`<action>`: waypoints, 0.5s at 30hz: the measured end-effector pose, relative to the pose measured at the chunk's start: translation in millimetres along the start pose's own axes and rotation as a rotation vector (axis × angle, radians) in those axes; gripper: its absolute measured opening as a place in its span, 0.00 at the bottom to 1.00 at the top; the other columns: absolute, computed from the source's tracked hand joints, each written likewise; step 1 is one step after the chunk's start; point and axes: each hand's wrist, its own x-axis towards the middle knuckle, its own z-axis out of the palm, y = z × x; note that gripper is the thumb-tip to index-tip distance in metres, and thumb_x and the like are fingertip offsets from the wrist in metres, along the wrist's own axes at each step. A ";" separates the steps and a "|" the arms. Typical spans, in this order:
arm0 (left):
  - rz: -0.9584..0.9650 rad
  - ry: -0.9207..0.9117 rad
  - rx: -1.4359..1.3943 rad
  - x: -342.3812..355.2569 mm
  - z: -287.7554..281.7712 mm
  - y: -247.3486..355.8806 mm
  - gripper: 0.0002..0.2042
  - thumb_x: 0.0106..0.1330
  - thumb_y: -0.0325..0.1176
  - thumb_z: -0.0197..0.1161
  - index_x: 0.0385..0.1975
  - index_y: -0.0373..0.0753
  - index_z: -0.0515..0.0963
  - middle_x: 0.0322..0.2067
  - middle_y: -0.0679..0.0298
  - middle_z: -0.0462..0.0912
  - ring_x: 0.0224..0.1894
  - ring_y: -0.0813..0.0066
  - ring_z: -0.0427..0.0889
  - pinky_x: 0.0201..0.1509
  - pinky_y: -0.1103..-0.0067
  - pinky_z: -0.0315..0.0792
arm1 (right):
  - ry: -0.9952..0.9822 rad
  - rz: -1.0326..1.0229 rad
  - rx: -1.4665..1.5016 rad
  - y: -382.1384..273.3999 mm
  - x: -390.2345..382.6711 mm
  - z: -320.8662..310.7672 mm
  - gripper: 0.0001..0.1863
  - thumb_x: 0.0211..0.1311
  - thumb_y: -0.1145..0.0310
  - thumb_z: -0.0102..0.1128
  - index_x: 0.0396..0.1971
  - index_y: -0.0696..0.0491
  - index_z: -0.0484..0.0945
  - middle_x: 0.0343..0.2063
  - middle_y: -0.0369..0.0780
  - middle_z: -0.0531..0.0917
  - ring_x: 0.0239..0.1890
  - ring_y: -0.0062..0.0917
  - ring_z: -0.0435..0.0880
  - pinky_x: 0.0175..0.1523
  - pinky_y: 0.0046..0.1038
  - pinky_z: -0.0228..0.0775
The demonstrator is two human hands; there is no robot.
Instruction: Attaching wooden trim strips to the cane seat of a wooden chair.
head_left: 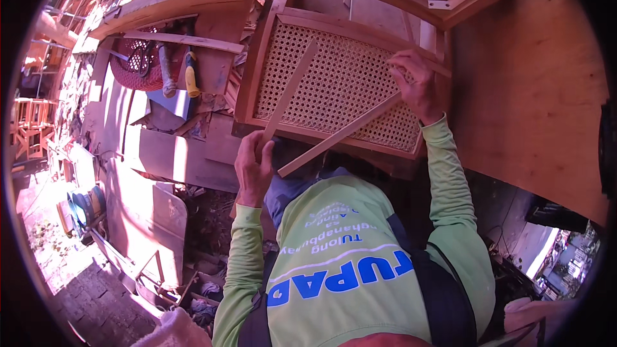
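A wooden chair's woven cane seat (347,71) lies in front of me, bordered by a reddish-brown wooden frame (245,99). My left hand (254,168) is closed around a thin wooden strip (290,90) that slants up over the left part of the cane. My right hand (418,83) is over the seat's right side, its fingers bent. A second wooden strip (340,133) runs from that hand down toward my lap, crossing the seat's front edge. The grip on its far end is partly hidden by the hand.
Left of the chair, a hammer (167,71) and a yellow-handled tool (191,76) lie by a red woven basket (138,67). A curved wooden piece (173,6) sits behind them. A large plywood panel (527,90) stands at right. Boards (148,218) and a spool (87,209) are at lower left.
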 end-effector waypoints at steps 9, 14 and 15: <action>-0.014 0.016 -0.046 1.9 10.7 -5.7 0.12 0.74 0.27 0.68 0.54 0.34 0.79 0.42 0.61 0.86 0.45 0.77 0.86 0.51 0.79 0.79 | -0.544 -0.287 -0.077 14.6 -48.6 23.4 0.15 0.48 0.73 0.75 0.36 0.52 0.81 0.39 0.38 0.79 0.49 0.37 0.80 0.57 0.42 0.72; -0.072 0.064 -0.120 -10.9 12.0 -10.1 0.12 0.74 0.26 0.69 0.54 0.33 0.79 0.42 0.60 0.86 0.44 0.76 0.86 0.51 0.79 0.79 | -0.563 -0.323 -0.022 12.8 -50.8 20.5 0.14 0.46 0.74 0.74 0.31 0.53 0.76 0.36 0.40 0.77 0.46 0.39 0.79 0.51 0.41 0.72; -0.090 0.073 -0.155 -12.1 12.4 -10.3 0.13 0.73 0.26 0.69 0.54 0.33 0.79 0.42 0.60 0.86 0.44 0.76 0.86 0.51 0.79 0.79 | -0.567 -0.325 -0.022 14.5 -52.0 20.5 0.14 0.46 0.74 0.74 0.31 0.53 0.76 0.36 0.40 0.77 0.46 0.39 0.79 0.51 0.41 0.72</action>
